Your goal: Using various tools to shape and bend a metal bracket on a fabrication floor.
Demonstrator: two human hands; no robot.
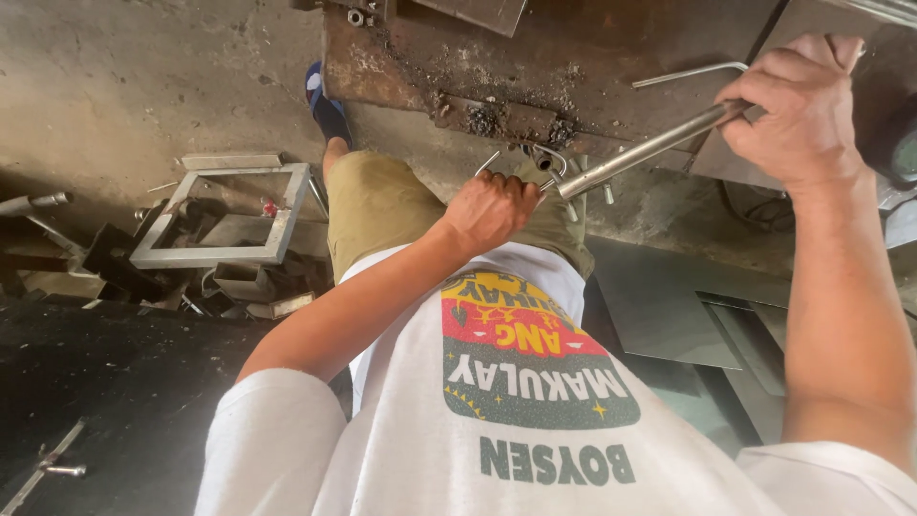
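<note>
Head view: left hand fisted around bent rod near the worktop's front edge. Right hand clamped on steel tube sleeved over it, farther along. Risk: tube may slip off the rod under leverage, pinching fingers.

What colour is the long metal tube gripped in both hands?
Shiny silver-grey long metal tube, seen best in the head view.

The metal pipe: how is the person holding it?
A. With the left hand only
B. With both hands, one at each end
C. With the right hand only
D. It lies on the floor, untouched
B: the left hand grips the lower end of the metal pipe and the right hand the upper end.
</note>
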